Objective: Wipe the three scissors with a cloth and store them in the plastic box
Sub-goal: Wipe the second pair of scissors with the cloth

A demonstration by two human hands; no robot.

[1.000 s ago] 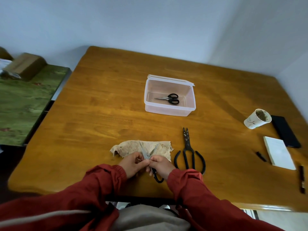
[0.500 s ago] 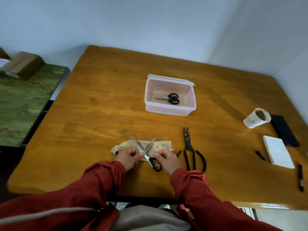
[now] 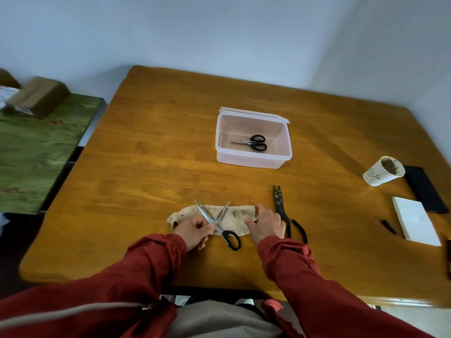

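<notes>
A pair of silver scissors with black handles [image 3: 219, 225] lies over a stained beige cloth [image 3: 234, 215] near the table's front edge, its blades spread wide. My left hand [image 3: 194, 230] holds these scissors by the left blade. My right hand [image 3: 266, 224] grips the cloth's right end, apart from the scissors. Large black shears [image 3: 284, 213] lie just right of my right hand. A small pair of black-handled scissors [image 3: 253, 142] rests inside the clear plastic box [image 3: 251, 161] at the table's middle.
At the right of the wooden table [image 3: 146, 167] stand a dirty paper cup [image 3: 383, 174], a black phone [image 3: 425, 189], a white notepad [image 3: 415, 220] and a small black pen cap [image 3: 389, 226]. A green surface [image 3: 36, 152] with a cardboard box [image 3: 39, 96] lies to the left.
The scissors' blades have been opened wide over the cloth. My right hand has left the handles and moved right onto the cloth's end; my left hand keeps hold of the scissors.
</notes>
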